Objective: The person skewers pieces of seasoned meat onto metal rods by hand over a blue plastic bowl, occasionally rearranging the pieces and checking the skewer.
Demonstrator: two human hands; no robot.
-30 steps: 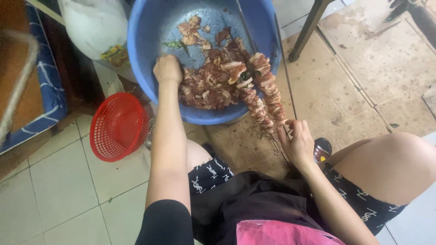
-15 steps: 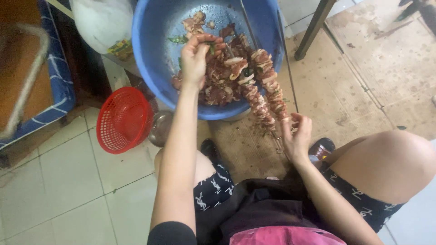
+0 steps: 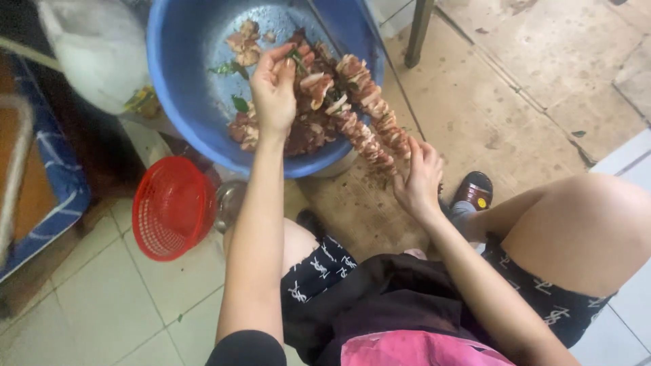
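Note:
A big blue basin point(image 3: 183, 88) stands on the floor, filled with raw meat pieces point(image 3: 305, 129) and a few green leaves. My left hand point(image 3: 274, 88) is raised over the meat, its fingertips pinching a small piece with a bit of green. Two skewers loaded with meat point(image 3: 369, 125) lean over the basin's right rim. My right hand point(image 3: 417, 179) grips their lower ends just outside the rim.
A red plastic basket point(image 3: 169, 207) lies on the tiled floor left of my knee, with a metal bowl point(image 3: 230, 203) beside it. A white sack point(image 3: 88, 51) sits behind the basin. A metal leg point(image 3: 419, 30) rises at the upper right. My sandalled foot point(image 3: 473, 191) rests near the skewers.
My left hand has lifted out of the meat pile and moved right, now pinching a piece. The right hand stays on the skewer ends.

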